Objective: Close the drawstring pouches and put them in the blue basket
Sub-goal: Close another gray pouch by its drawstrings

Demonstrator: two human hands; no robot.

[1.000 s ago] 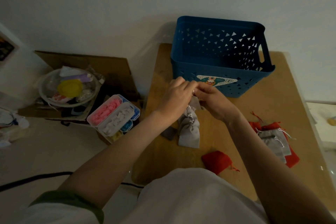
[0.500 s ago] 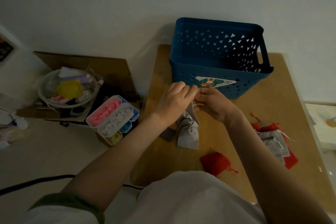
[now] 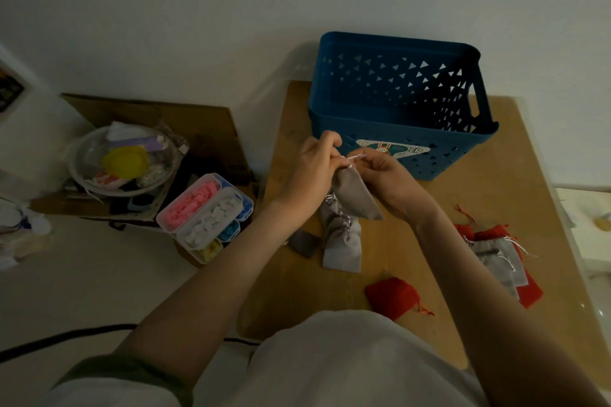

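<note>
A grey drawstring pouch (image 3: 357, 196) hangs lifted above the wooden table (image 3: 429, 208), just in front of the blue basket (image 3: 396, 102). My left hand (image 3: 314, 172) pinches its gathered neck, and my right hand (image 3: 383, 178) pinches the white cord (image 3: 355, 156) drawn out sideways between the two hands. Below them lie more grey pouches (image 3: 342, 238) in a small pile. A red pouch (image 3: 391, 296) lies near the table's front edge. At the right sits a mixed heap of red and grey pouches (image 3: 496, 254). The basket's inside is dark and shows nothing.
A small dark grey piece (image 3: 302, 243) lies left of the grey pile. Off the table to the left stand a compartment box with pink, white, blue and yellow bits (image 3: 206, 211) and a clear bowl of odds (image 3: 122, 160) on cardboard. A black cable (image 3: 66, 337) crosses the floor.
The grey pouch has come up off the pile and now hangs between my hands. The cord has been drawn out to the right, and my hands have moved slightly apart.
</note>
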